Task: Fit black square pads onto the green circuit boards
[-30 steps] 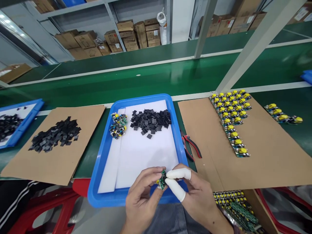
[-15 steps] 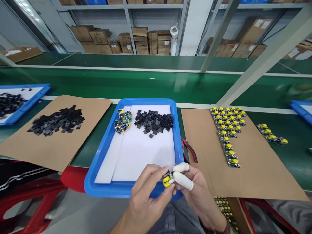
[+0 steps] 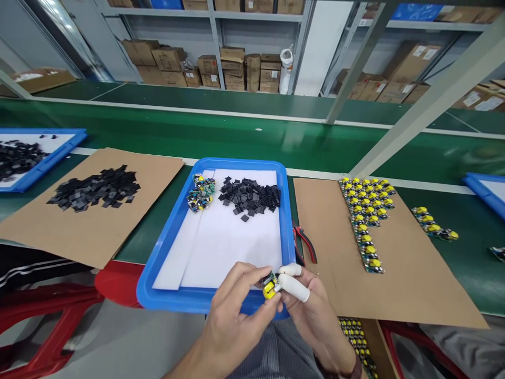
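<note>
Over the near right corner of the blue tray, my left hand pinches a small circuit board with a yellow transformer on it. White finger cots cover two fingers of my right hand, which grips the same board from its right side. A sliver of something dark shows by the right fingertips, too small to make out. Inside the tray, on white sheets, lie a pile of black square pads and a cluster of loose circuit boards.
Cardboard to the right bears rows of yellow-topped boards; red-handled pliers lie between it and the tray. More boards rest farther right. On the left cardboard is another heap of black pads. A metal post slants across the right.
The camera view has shifted and tilted slightly. Both hands stay on the circuit board, which has turned a little between the fingers.
</note>
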Demonstrator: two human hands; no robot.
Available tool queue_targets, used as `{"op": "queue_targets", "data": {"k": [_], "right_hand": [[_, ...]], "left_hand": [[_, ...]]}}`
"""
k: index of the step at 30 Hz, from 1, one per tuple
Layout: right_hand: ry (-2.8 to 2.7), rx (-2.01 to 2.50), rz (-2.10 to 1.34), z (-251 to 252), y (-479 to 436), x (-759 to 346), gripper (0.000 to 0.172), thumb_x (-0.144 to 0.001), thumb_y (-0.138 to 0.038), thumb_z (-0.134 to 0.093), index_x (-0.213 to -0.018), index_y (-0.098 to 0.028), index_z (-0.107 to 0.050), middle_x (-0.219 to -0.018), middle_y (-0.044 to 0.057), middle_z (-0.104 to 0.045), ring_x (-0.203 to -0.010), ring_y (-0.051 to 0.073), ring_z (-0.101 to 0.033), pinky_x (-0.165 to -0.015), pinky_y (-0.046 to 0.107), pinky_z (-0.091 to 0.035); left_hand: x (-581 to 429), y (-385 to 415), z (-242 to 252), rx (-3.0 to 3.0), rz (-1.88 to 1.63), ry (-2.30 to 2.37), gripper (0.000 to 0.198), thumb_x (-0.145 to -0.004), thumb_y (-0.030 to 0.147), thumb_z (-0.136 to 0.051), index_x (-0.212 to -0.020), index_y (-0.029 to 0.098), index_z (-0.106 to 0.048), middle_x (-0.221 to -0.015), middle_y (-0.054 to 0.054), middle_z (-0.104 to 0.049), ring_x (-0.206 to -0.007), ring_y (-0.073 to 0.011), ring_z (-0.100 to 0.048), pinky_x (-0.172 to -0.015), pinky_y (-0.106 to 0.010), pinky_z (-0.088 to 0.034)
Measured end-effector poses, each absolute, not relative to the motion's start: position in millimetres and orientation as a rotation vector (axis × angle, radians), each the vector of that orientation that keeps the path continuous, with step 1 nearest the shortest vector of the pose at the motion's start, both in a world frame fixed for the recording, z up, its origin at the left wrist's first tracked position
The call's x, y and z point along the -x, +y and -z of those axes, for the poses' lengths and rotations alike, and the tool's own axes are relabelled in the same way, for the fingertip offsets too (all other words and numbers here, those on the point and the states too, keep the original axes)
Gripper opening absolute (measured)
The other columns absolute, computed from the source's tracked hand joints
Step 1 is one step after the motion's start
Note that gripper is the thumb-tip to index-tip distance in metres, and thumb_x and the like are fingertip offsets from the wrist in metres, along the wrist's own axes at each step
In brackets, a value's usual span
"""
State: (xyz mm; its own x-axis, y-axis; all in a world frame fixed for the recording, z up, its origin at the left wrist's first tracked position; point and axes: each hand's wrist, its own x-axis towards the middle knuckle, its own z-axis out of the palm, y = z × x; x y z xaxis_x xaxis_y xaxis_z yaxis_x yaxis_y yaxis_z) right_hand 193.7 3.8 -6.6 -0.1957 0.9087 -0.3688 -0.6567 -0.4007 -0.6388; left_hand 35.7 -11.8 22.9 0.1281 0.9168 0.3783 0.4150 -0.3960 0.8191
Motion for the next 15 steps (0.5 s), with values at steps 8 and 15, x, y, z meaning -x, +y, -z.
{"op": "queue_targets", "data": {"k": [8,15], "right_hand": [[-0.618,0.911,-1.599,6.6,-1.5,-195.1,0.023,-0.076,-0.031,-0.092,-0.084,-0.019,-0.074,-0.072,-0.001,-0.068,-0.050,0.010,-0.061,-0.054,0.024,-0.057],[-0.944,0.935,-1.364,2.0,-11.3,-197.1,0.021,-0.083,-0.011,-0.083,-0.096,-0.025,-0.073,-0.090,-0.001,-0.066,-0.067,0.011,-0.068,-0.067,0.024,-0.061]], "left_hand": [[-38.9,-9.6,-22.5,-1.808,-1.278,1.252,0.038,-0.089,0.004,-0.071,-0.121,0.024,-0.067,-0.109,-0.005,-0.068,-0.101,-0.0179,-0.069,-0.088,-0.029,-0.059],[-37.0,-8.3,-10.0,-1.523,-1.338,1.101,0.041,-0.088,0.002,-0.072,-0.119,0.029,-0.070,-0.116,-0.006,-0.074,-0.110,-0.0234,-0.073,-0.089,-0.034,-0.065]]}}
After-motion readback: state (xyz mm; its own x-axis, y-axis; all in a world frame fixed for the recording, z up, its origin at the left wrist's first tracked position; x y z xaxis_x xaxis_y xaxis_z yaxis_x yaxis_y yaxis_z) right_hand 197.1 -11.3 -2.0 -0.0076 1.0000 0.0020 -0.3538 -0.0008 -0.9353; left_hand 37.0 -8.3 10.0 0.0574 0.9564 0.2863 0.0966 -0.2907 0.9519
